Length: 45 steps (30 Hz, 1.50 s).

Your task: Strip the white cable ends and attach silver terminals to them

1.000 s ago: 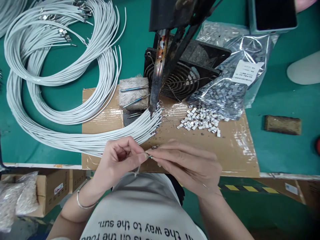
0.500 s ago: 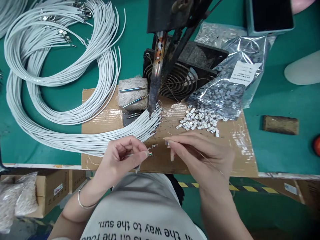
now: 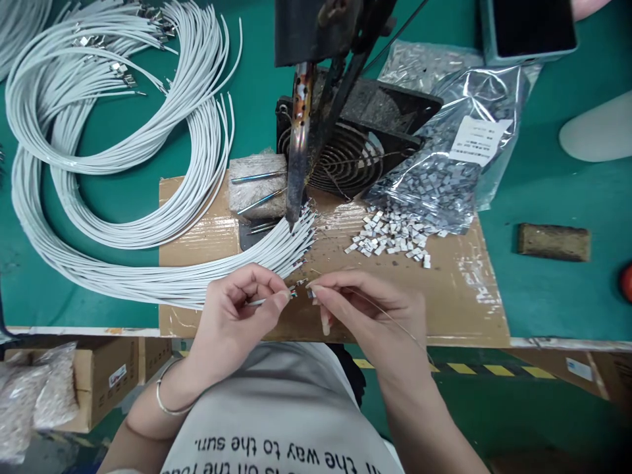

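Between its thumb and fingers, my left hand (image 3: 247,306) pinches a white cable (image 3: 257,302); the cable's stripped end with fine coloured wires points right. My right hand (image 3: 370,306) pinches a small connector (image 3: 311,294) at its fingertips, a short gap from the cable end. A thin solder wire (image 3: 390,316) also runs through that hand. Just above the hands, the soldering iron (image 3: 297,158) hangs tip down over a bundle of white cables (image 3: 237,263). Loose small connectors (image 3: 390,234) lie in a pile on the cardboard (image 3: 444,296), right of the iron.
A black fan (image 3: 345,151) stands behind the iron. Left of it is a wrapped block (image 3: 257,184) with metal rods. A plastic bag of connectors (image 3: 459,164), a brown block (image 3: 553,243) and a phone-like device (image 3: 530,33) are on the right. Coiled cables (image 3: 118,158) lie left.
My right hand has moved left, bringing the connector closer to the cable end. My left hand has shifted slightly and still pinches the cable. The whole view has moved a little.
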Available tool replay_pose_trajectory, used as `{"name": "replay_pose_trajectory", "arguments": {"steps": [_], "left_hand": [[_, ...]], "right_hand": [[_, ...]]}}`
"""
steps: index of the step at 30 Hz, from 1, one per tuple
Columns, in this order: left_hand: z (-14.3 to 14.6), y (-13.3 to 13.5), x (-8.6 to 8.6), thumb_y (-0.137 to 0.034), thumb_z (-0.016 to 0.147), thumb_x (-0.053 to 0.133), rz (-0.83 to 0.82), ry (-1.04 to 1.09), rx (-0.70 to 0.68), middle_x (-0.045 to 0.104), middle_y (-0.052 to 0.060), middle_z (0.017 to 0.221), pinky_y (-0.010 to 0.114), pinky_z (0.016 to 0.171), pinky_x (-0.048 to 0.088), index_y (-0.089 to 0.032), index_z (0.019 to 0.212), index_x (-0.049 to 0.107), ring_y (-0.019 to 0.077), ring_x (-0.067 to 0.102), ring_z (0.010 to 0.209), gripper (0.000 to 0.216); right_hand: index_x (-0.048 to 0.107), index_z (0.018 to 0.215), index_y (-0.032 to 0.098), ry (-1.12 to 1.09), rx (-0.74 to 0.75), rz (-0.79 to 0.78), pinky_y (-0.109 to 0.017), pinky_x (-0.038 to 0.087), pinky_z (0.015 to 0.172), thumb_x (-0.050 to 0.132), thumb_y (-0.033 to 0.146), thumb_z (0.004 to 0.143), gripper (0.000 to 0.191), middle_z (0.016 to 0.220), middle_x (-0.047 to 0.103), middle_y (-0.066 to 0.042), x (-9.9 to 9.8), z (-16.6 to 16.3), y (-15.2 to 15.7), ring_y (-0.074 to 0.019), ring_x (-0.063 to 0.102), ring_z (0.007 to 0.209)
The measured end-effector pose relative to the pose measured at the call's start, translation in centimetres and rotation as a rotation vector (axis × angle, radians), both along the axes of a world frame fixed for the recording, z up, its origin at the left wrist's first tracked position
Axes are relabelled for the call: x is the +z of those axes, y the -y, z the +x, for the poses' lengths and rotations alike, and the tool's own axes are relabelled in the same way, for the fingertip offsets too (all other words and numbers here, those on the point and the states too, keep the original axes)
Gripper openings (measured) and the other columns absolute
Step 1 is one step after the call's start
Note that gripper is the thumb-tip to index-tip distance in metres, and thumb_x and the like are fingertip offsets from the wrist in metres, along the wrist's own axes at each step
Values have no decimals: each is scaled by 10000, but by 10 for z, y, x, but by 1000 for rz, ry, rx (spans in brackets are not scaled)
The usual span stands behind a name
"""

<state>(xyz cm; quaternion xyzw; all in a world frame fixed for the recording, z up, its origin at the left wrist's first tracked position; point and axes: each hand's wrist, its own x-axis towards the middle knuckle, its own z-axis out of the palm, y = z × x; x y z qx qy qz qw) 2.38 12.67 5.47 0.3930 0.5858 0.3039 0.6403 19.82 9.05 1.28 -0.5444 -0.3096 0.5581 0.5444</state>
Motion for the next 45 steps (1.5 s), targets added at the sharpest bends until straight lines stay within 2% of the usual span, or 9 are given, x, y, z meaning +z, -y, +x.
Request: {"name": "replay_pose_trajectory", "arguments": {"steps": [5, 9, 15, 21, 29, 34, 37, 41, 45], "left_hand": [[-2, 2, -5, -221, 928, 775, 63, -12, -45, 571, -39, 628, 186, 474, 273, -187, 836, 760, 71, 376, 524, 99], [-5, 3, -8, -208, 953, 755, 109, -25, -69, 583, -38, 642, 188, 470, 267, -190, 847, 752, 72, 380, 525, 108], [-5, 3, -7, -177, 956, 754, 170, -70, -79, 641, -23, 672, 201, 511, 341, -193, 838, 739, 89, 454, 559, 119], [-8, 5, -9, -194, 957, 766, 221, -162, -112, 631, -15, 695, 238, 554, 357, -213, 848, 756, 121, 476, 625, 111], [-4, 7, -13, -238, 950, 786, 320, -198, -40, 618, -14, 708, 241, 506, 327, -220, 818, 674, 127, 482, 611, 174], [-5, 13, -19, -248, 993, 763, 371, -224, -50, 539, -39, 667, 254, 515, 306, -224, 845, 660, 119, 424, 582, 182], [-6, 15, -20, -231, 1010, 743, 394, -217, -64, 515, -47, 660, 260, 529, 319, -226, 860, 653, 120, 419, 582, 175], [-4, 17, -23, -217, 1031, 725, 433, -188, -66, 571, -36, 713, 255, 542, 358, -226, 886, 627, 113, 446, 587, 175], [2, 22, -28, -239, 1061, 695, 477, -116, 5, 619, -20, 772, 245, 572, 438, -231, 925, 593, 119, 544, 626, 170]], "right_hand": [[866, 834, 250, -80, 14, -84, -231, 606, 509, 887, 211, 867, 56, 636, 718, 25, 3, -5, 1, -104, 629, 503], [874, 863, 248, -109, 38, -62, -229, 600, 497, 880, 252, 885, 23, 625, 720, 23, 1, -7, 0, -103, 621, 489], [867, 854, 247, -67, -37, -96, -223, 615, 524, 868, 230, 886, 36, 605, 709, 32, 5, -8, -1, -102, 630, 493], [862, 857, 253, -43, 28, -25, -216, 599, 488, 856, 247, 904, 48, 600, 700, 36, 3, -4, -4, -104, 627, 475], [901, 903, 257, -214, 149, -77, -189, 522, 415, 904, 296, 850, 66, 625, 725, 22, 1, -6, -7, -89, 597, 440], [904, 885, 269, -269, 128, -49, -181, 518, 407, 894, 287, 863, 30, 609, 705, 31, 1, -9, -7, -82, 588, 432], [897, 862, 251, -247, 114, -61, -186, 524, 398, 897, 335, 865, 84, 613, 717, 19, 1, -10, -7, -83, 579, 422], [880, 821, 228, -269, 71, -69, -178, 498, 355, 918, 387, 842, 165, 604, 727, 3, -1, -18, -6, -87, 571, 394], [855, 781, 231, -390, -18, -57, -162, 420, 296, 910, 406, 844, 195, 579, 716, 13, -8, -35, -2, -81, 539, 350]]}}
